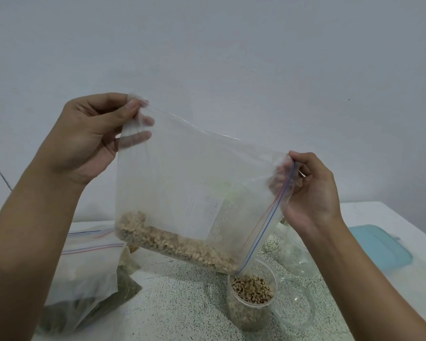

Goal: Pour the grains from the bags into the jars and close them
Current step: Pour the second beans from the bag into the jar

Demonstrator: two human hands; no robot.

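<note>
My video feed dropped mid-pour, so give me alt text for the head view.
Both hands hold a clear zip bag of beans tilted, its low corner over an open jar partly filled with beans. The left hand pinches the raised corner, the right hand the zip edge. Other bags lie at left.

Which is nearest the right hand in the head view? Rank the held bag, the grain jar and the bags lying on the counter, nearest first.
1. held bag, gripped by the right hand.
2. grain jar, below it.
3. lying bags, far left.
</note>
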